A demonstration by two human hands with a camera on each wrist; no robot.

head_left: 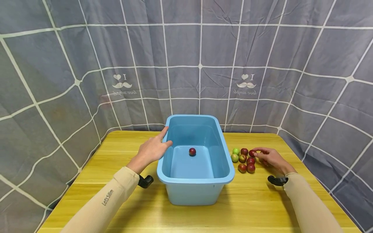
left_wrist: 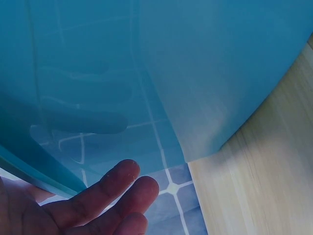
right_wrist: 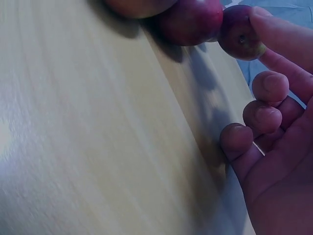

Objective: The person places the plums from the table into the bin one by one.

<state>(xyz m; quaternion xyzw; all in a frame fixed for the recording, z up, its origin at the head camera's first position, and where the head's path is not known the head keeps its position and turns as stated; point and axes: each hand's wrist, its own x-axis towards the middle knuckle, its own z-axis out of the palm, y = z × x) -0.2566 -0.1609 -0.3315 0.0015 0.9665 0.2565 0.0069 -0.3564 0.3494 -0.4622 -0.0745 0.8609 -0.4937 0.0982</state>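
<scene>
Head view, clock positions read about the blue tub [head_left: 192,195]. At 9 to 10 o'clock, my left hand [head_left: 152,149] holds the rim, thumb over the edge and other fingers outside the wall. At 3 o'clock, my right hand [head_left: 271,158] pinches a dark red fruit [head_left: 252,153] narrowly between thumb and index finger, the other fingers curled. This fruit sits at 1 to 2 o'clock of the cluster on the wooden table [head_left: 140,215]; two green fruits [head_left: 234,158] occupy 9 to 10 o'clock. One lone red fruit [head_left: 192,151] rests on the tub's floor.
</scene>
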